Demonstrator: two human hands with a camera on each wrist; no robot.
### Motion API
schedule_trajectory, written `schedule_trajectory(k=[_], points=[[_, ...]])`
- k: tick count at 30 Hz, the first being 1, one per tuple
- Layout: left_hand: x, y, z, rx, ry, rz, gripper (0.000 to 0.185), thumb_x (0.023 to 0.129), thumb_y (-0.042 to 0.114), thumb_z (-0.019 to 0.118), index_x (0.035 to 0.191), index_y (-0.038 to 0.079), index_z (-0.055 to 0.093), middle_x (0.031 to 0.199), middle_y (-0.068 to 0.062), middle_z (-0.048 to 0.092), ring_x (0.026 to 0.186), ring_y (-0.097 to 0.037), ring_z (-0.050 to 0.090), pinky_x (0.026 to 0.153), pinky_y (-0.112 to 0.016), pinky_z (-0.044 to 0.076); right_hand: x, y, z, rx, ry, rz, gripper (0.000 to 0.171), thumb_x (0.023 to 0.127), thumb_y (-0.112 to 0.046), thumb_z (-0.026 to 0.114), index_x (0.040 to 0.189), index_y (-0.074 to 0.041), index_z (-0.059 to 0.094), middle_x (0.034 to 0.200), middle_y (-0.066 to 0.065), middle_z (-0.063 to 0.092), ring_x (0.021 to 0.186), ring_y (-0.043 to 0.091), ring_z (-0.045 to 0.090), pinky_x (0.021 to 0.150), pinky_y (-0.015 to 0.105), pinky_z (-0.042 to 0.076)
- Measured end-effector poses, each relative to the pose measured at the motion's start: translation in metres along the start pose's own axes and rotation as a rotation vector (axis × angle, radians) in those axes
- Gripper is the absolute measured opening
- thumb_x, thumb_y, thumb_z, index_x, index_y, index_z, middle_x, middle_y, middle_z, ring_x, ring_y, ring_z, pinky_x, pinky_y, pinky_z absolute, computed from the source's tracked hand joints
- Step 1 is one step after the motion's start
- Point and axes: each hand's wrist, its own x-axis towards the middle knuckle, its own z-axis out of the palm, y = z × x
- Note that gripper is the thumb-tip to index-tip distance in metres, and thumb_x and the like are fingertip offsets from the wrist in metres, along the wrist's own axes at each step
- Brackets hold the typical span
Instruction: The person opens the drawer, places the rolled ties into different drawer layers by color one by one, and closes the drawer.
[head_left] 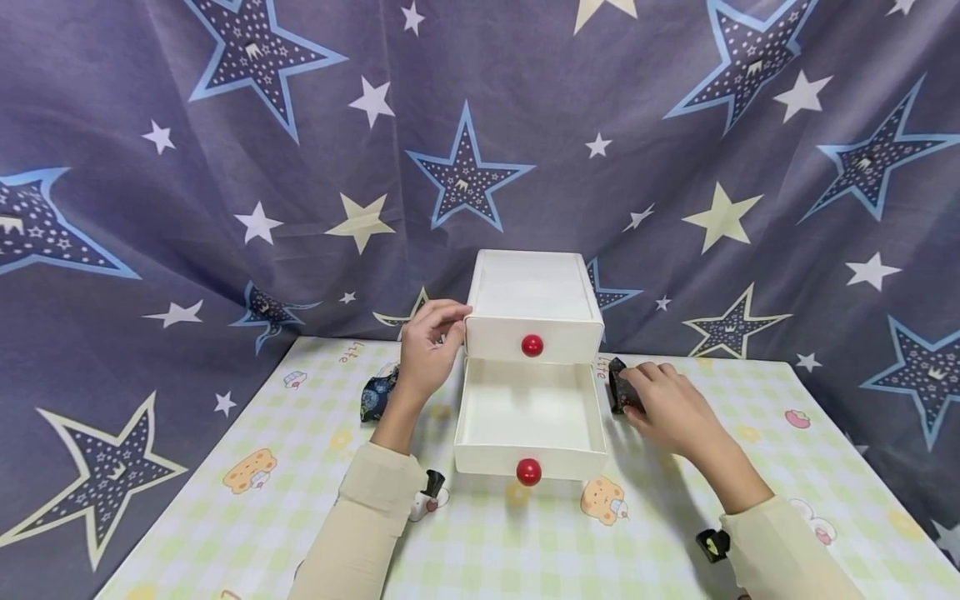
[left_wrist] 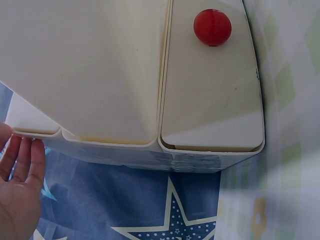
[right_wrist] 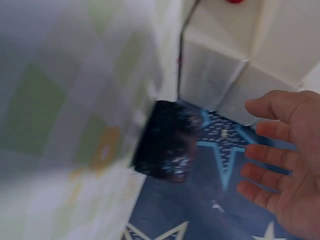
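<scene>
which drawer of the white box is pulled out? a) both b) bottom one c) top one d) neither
b: in the head view the bottom drawer sticks out open and empty toward the person, while the top drawer sits flush in the white box, steadied by the left hand.

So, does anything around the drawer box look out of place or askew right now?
Nothing looks damaged or spilled. The white drawer box sits square; its lower drawer is pulled out and looks empty, the upper one is closed. The left hand touches the box's left side, and the right hand reaches a dark patterned object beside it.
</scene>
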Motion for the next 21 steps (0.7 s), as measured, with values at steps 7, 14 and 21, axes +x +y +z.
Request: schedule_trajectory(k=[7,14,21], points=[[0.000,0.001,-0.001,0.000,-0.003,0.010,0.019,0.089,-0.021,0.060,0.105,-0.020,0.068,0.108,-0.033,0.062,0.096,-0.043,0.066,0.084,-0.040,0.062,0.005,0.018,0.021,-0.018,-0.106,0.039,0.058,0.083,-0.018,0.083,0.132,0.003,0.060,0.126,0.024,0.063,0.112,0.047,0.058,0.090,0.061,0.053],[0.001,0.003,-0.001,-0.006,-0.006,0.007,0.019,0.089,-0.021,0.059,0.106,-0.020,0.069,0.108,-0.033,0.062,0.096,-0.043,0.065,0.083,-0.046,0.062,0.011,0.026,0.036,-0.061,-0.177,0.042,0.067,0.078,-0.014,0.084,0.135,0.006,0.057,0.130,0.026,0.059,0.116,0.048,0.055,0.092,0.062,0.053],[0.001,0.003,-0.001,-0.008,-0.007,0.006,0.019,0.089,-0.022,0.059,0.106,-0.020,0.068,0.108,-0.034,0.062,0.096,-0.044,0.065,0.085,-0.035,0.062,0.019,0.033,0.050,-0.085,-0.217,0.041,0.064,0.078,-0.010,0.084,0.135,0.003,0.057,0.130,0.025,0.057,0.117,0.047,0.054,0.093,0.062,0.051]])
